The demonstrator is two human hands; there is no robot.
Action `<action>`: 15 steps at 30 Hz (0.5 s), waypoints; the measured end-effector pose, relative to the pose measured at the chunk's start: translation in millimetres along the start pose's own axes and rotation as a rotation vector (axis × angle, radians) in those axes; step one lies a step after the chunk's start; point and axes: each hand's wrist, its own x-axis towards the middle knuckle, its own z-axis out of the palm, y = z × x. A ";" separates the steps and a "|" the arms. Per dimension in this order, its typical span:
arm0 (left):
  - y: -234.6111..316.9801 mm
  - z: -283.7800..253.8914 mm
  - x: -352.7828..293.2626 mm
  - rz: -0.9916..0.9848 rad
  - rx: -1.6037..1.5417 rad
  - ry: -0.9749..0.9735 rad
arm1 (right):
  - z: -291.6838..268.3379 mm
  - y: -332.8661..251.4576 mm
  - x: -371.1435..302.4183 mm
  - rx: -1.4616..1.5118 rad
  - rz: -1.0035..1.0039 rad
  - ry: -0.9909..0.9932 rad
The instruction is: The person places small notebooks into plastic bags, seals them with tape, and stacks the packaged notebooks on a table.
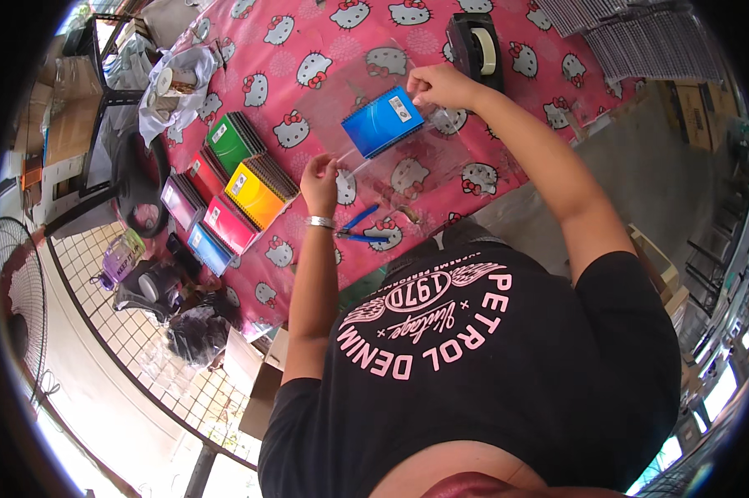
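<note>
A blue spiral notebook (383, 122) with a white label lies on a clear plastic sheet (441, 153) on the table. My left hand (319, 184), with a silver band at the wrist, is closed in a pinch at the sheet's near-left edge, apart from the notebook. By the notebook's far-right corner, my right hand (441, 86) has its fingertips pressed together; what they hold is too small to make out. Blue-handled pliers (363, 226) rest with handles spread beside my left wrist. Just beyond my right hand stands a black tape dispenser (476, 51).
Stacks of spiral notebooks stand at the left: green (232, 139), yellow (257, 192), red, pink, purple and blue. A white plastic bag (174, 91) lies at the far left. Many more spiral-bound notebooks (652, 41) cover the far-right corner. The pink patterned tablecloth (341, 70) lies under everything.
</note>
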 end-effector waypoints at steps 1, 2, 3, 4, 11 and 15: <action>3.0 8.4 -10.0 0.163 0.252 0.187 | -0.1 2.2 3.4 0.098 0.036 -0.032; 19.6 13.9 -21.5 0.282 0.241 0.179 | -0.4 6.2 4.4 0.105 0.071 -0.037; 45.0 18.2 -32.1 0.397 0.232 0.175 | 0.0 7.9 6.1 0.112 0.101 -0.046; 66.7 26.6 -42.6 0.577 0.267 0.058 | 3.1 8.0 8.2 0.117 0.126 -0.065; 74.9 80.3 -64.6 0.474 0.618 -0.282 | 16.6 30.4 52.4 0.106 0.026 0.035; 77.2 86.7 -65.7 0.453 0.579 -0.267 | 22.5 31.6 68.3 -0.022 0.018 -0.071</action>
